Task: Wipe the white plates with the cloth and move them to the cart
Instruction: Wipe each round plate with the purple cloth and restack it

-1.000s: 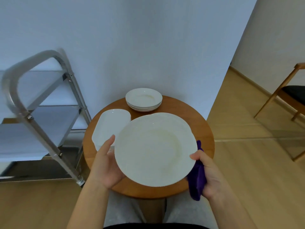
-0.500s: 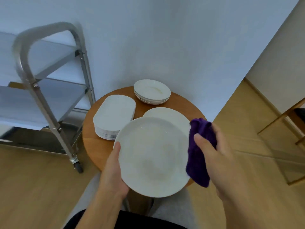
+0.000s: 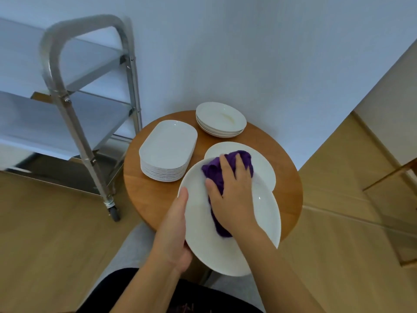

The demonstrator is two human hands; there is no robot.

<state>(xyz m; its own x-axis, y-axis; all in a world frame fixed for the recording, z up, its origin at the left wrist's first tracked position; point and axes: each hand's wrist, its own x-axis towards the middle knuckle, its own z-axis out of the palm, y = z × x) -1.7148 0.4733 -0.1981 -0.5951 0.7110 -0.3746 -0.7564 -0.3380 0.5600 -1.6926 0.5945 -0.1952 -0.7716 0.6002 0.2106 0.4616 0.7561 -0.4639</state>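
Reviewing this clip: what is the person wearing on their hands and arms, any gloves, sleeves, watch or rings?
Nothing visible: the left hand and right hand are bare, with no gloves, rings or watch showing. Both forearms are uncovered to the frame's bottom edge, so no sleeves appear.

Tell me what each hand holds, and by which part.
The left hand holds the plate by its left rim. The right hand presses the cloth flat against the plate's face.

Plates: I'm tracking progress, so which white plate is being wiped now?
The large round plate held off the table by the left hand; the right hand presses the purple cloth on it.
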